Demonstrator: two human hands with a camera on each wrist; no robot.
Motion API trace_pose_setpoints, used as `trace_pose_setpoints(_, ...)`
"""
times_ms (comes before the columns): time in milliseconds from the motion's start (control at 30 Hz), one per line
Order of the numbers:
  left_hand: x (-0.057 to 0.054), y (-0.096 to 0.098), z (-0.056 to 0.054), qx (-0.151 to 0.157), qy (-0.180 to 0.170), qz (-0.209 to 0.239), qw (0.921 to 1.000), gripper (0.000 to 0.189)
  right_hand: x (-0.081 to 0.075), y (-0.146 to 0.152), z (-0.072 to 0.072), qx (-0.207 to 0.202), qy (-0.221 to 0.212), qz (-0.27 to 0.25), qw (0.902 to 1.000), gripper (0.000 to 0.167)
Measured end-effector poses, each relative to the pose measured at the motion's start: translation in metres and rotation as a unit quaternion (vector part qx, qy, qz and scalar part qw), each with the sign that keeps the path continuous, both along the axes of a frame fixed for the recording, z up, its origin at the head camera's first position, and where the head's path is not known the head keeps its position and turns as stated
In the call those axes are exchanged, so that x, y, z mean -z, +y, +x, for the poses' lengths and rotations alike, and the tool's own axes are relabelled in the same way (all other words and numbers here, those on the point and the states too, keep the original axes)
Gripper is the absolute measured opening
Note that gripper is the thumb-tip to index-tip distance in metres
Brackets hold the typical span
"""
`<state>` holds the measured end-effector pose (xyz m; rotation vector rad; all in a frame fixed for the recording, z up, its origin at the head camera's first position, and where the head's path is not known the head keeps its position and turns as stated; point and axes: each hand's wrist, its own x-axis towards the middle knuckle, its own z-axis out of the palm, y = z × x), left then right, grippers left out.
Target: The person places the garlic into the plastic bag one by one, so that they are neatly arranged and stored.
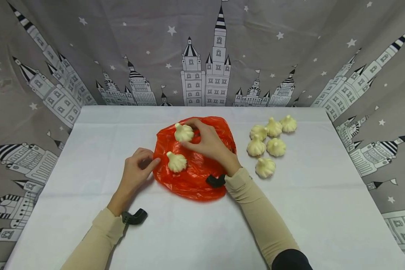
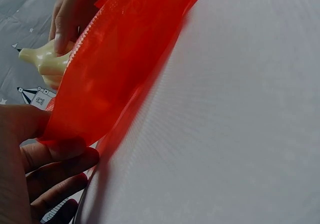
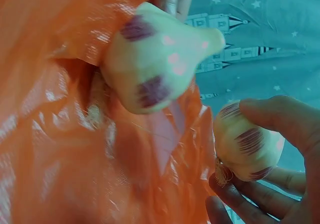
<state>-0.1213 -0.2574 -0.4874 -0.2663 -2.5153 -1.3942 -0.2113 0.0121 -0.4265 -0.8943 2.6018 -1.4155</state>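
A red plastic bag [image 1: 197,180] lies flat on the table in the head view. My left hand [image 1: 135,170] pinches its left edge between thumb and fingers, which the left wrist view shows close up in the bag's film [image 2: 115,68]. Over the bag's far part, my right hand [image 1: 209,140] holds a garlic bulb [image 1: 184,132], thumb on one side and fingers on the other. In the right wrist view that bulb [image 3: 247,141] shows purple streaks and a tuft of roots. Another garlic bulb [image 1: 177,162] rests on the bag, nearer the left hand.
Several more garlic bulbs [image 1: 266,167] sit in a loose group right of the bag. A white cloth [image 1: 189,236] covers the table. Behind it hangs a grey curtain [image 1: 148,33] printed with castles and stars.
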Motion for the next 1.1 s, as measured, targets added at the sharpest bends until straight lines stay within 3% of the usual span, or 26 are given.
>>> trace_pose_setpoints(267,0.002,-0.001,-0.003,0.003,-0.006,0.001,1.0000,0.010,0.009,-0.008,0.001,-0.018,-0.023,0.033,0.9990,0.057)
trace_pose_setpoints(733,0.001,-0.001,-0.003,0.001,-0.003,0.005,1.0000,0.010,0.029,-0.017,-0.003,-0.033,-0.026,0.080,0.9959,0.062)
trace_pose_setpoints(900,0.001,-0.002,-0.003,0.003,-0.005,0.003,1.0000,0.011,0.032,-0.018,-0.003,-0.037,-0.012,0.094,0.9948,0.062)
trace_pose_setpoints(1100,0.003,-0.002,-0.002,0.000,-0.006,-0.002,1.0000,0.012,0.031,-0.017,-0.001,-0.041,-0.027,0.099,0.9939,0.065)
